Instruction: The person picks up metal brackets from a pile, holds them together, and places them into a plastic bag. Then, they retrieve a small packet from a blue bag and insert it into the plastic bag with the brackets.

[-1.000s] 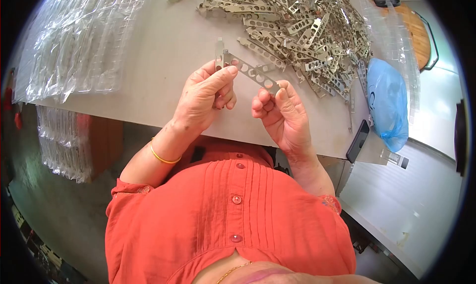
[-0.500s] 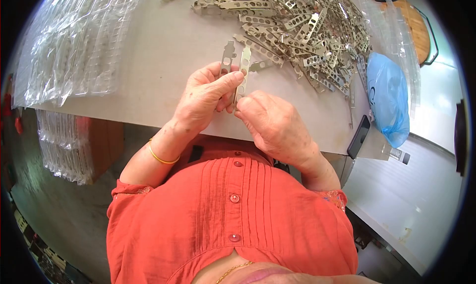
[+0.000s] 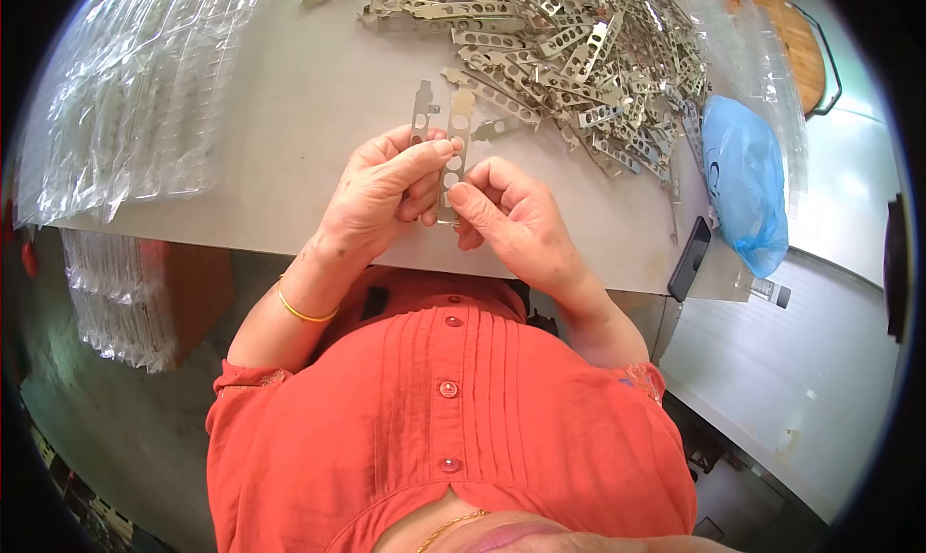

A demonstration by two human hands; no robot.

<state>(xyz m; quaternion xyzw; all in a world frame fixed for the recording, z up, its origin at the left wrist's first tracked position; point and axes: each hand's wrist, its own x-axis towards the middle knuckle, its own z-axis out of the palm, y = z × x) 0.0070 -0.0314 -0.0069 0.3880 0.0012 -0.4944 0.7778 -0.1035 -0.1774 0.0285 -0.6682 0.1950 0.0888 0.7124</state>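
My left hand (image 3: 381, 186) is closed on two perforated metal brackets. One bracket (image 3: 422, 109) points up behind the fingers, its lower part hidden by them. The other, a flat strip bracket (image 3: 460, 119) with a row of round holes, stands upright beside it, pinched near its middle by the left thumb. My right hand (image 3: 521, 220) has its thumb and fingers closed on the lower end of this strip bracket. Just beyond the hands, a loose bracket (image 3: 502, 126) lies on the table.
A large heap of metal brackets (image 3: 579, 61) covers the table's far right. Clear plastic trays (image 3: 135, 99) are stacked at the left. A blue plastic bag (image 3: 748, 181) and a phone (image 3: 691, 259) lie along the right edge. More wrapped trays (image 3: 121, 297) stand below the table at left.
My right hand has turned, so its thumb now shows on the strip bracket's face. The bracket's face has turned more toward me. The view has shifted slightly.
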